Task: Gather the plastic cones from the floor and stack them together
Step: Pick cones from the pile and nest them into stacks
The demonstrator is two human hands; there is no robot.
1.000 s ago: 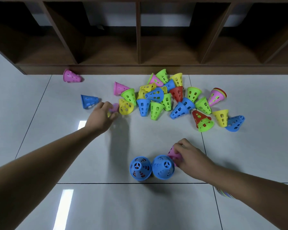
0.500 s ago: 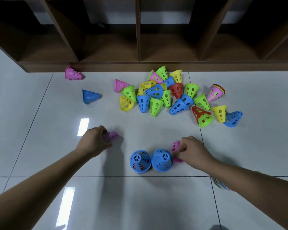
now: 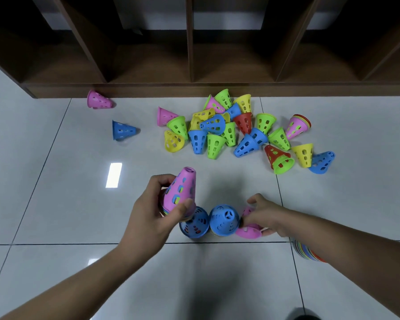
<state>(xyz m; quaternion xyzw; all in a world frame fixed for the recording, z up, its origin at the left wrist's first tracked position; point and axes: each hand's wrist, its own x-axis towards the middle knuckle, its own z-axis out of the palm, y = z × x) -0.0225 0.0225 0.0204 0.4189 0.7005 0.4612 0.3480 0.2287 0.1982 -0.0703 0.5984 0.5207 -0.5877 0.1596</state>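
My left hand (image 3: pixel 151 212) grips a pink cone (image 3: pixel 181 190) by its wide end, tip up, with other colours nested inside it. It hangs just above the left of two upright blue cones (image 3: pixel 194 224) (image 3: pixel 224 219) on the floor. My right hand (image 3: pixel 262 214) pinches a second pink cone (image 3: pixel 248 229) lying beside the right blue cone. A pile of loose cones (image 3: pixel 231 132) in several colours lies farther back.
A lone blue cone (image 3: pixel 123 130) and a lone pink cone (image 3: pixel 98 100) lie at the left, near a dark wooden shelf unit (image 3: pixel 189 86). A multicoloured cone stack (image 3: pixel 306 251) peeks out under my right forearm. The floor is glossy white tile.
My left hand has brought its pink cone from the floor at the left up and right, over the left blue cone. My right hand stays on its pink cone.
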